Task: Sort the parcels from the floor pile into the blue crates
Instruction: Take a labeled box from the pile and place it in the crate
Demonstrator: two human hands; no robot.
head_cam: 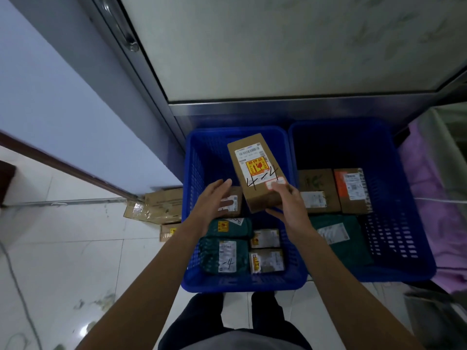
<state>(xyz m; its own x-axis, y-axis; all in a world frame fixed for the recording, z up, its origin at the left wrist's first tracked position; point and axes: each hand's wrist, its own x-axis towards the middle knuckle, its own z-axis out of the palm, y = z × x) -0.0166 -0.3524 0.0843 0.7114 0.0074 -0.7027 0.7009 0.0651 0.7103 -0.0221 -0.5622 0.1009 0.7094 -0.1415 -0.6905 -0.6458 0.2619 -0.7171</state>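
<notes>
Cardboard parcel [255, 173] marked 4-4: tilted above left blue crate [194, 157] | right hand [290, 205]: pinches near end, thumb on top | left hand [212, 200]: spread flat, just beside, holding nothing | handling: stiff, probably light, fragile sticker; best gripped across both long sides.

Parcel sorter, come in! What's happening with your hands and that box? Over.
Right hand grips cardboard box over left blue crate. Left hand open beside it. Parcels lie beneath.

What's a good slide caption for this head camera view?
Right hand holds a cardboard box marked 4-4 over the left blue crate.
</notes>
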